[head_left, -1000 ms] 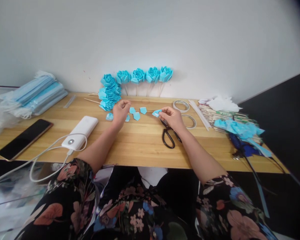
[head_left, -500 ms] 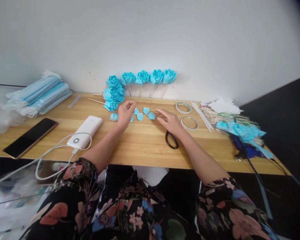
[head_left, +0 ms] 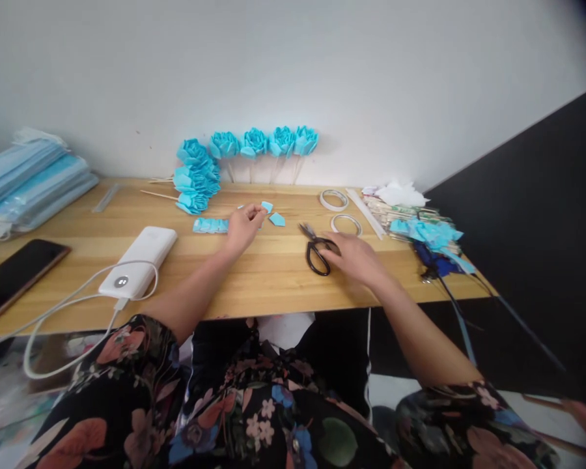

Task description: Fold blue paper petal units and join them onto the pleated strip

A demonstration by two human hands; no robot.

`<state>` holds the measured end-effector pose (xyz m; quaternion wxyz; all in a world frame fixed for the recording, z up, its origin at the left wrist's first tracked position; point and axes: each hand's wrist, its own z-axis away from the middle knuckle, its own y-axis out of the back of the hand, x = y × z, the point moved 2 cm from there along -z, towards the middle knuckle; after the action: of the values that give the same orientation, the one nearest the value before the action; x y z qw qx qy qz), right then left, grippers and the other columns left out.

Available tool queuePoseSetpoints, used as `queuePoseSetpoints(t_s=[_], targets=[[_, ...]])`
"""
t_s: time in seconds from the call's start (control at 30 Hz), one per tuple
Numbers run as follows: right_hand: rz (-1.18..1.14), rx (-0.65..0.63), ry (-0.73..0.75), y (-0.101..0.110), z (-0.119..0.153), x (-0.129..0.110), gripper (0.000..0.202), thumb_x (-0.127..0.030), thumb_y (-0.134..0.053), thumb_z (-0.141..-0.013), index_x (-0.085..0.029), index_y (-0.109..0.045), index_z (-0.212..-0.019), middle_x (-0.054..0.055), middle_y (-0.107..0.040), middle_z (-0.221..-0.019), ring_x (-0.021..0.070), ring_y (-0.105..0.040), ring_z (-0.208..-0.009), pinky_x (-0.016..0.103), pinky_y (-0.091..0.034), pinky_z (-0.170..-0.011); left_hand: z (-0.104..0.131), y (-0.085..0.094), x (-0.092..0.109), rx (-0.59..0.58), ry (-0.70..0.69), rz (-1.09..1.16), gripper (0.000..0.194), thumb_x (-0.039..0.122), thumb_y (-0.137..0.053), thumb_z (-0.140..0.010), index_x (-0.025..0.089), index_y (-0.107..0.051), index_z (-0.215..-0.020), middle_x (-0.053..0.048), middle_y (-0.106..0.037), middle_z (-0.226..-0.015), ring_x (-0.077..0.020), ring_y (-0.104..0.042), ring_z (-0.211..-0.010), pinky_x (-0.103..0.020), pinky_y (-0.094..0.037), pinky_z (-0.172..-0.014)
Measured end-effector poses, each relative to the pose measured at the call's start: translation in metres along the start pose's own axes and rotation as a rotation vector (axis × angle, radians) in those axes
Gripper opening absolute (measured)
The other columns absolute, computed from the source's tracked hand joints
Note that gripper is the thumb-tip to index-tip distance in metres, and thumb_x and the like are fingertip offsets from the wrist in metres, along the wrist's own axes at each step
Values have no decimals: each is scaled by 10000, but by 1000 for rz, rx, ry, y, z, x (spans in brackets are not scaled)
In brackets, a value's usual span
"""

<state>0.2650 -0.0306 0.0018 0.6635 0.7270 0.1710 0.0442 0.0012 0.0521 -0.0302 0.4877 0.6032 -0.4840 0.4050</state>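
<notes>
My left hand (head_left: 245, 225) is closed in a pinch above the table. Its fingertips are beside a small blue petal piece (head_left: 267, 207); whether they hold anything is unclear. Another petal piece (head_left: 277, 219) lies to the right, and a blue folded strip (head_left: 211, 225) lies left of the hand, partly behind it. My right hand (head_left: 354, 255) has its thumb and fingers at the handles of black-handled scissors (head_left: 317, 259), which lie on the table with their blades pointing away. The fingers look closed around the right-hand loop.
Blue crepe-like flowers (head_left: 254, 142) on sticks stand against the wall, others (head_left: 194, 176) lie piled left. Two tape rolls (head_left: 334, 199) and a white stick (head_left: 366, 213) are on the right, beside stacked material (head_left: 407, 215). A power bank (head_left: 139, 260), phone (head_left: 22, 277) and masks (head_left: 34, 179) are left.
My right hand has drawn back toward me and to the right, onto the scissors' handles, uncovering the blades. The left hand has shifted right toward the petal pieces. The view has turned right.
</notes>
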Motion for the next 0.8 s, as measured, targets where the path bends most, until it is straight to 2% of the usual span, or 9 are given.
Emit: queuePoseSetpoints(t_s=[0.13,0.2,0.37,0.5,0.63,0.7,0.8], targets=[[68,95,15,-18,19,-16,402,-273,-613,-904,-147,-609,-1286,156,-687,-1242,331,-625,-1134,458,-497,-983,1,-3,-2,-40,-15,-39,183,340,-598,-814,166,-643,-778,43,-505,-544,-102,-423,-506,-236,-292,-526],[85,147,14,-24,22,-21,353,-221,-589,-908,-156,-627,-1253,151,-687,-1233,322,-625,-1099,449,-503,-964,1,-4,-3,-49,-19,-36,181,337,-593,-812,167,-638,-770,38,-510,-556,-106,-442,-521,-238,-310,-541],[44,206,15,-31,20,-18,332,-136,-570,-865,-173,-661,-1182,112,-717,-1175,307,-634,-1010,440,-517,-915,3,-5,-1,-62,-28,-56,157,308,-586,-811,167,-632,-759,36,-510,-565,-104,-437,-522,-237,-313,-537],[-21,283,-54,-15,23,7,368,-123,-570,-821,-183,-658,-1173,105,-731,-1151,303,-642,-1033,442,-507,-925,5,-6,-1,-99,-24,-39,161,311,-590,-811,159,-633,-776,45,-494,-550,-96,-410,-505,-235,-298,-527],[17,377,-260,12,44,47,383,-197,-578,-818,-178,-663,-1191,132,-728,-1140,315,-649,-1052,443,-488,-923,5,-7,-4,-106,-19,-47,181,328,-580,-814,159,-640,-784,42,-499,-564,-100,-410,-519,-235,-289,-527],[46,364,-400,18,59,65,403,-256,-582,-825,-187,-657,-1215,135,-732,-1112,325,-656,-1029,439,-493,-875,5,-8,-5,-102,-15,-56,185,329,-575,-817,160,-642,-784,37,-510,-576,-104,-422,-534,-233,-297,-532],[72,279,-558,11,74,81,399,-297,-581,-818,-193,-667,-1194,134,-741,-1044,333,-668,-960,421,-493,-784,11,-11,-2,-134,-32,-82,187,318,-563,-829,155,-650,-801,34,-531,-588,-105,-439,-548,-230,-311,-543]])
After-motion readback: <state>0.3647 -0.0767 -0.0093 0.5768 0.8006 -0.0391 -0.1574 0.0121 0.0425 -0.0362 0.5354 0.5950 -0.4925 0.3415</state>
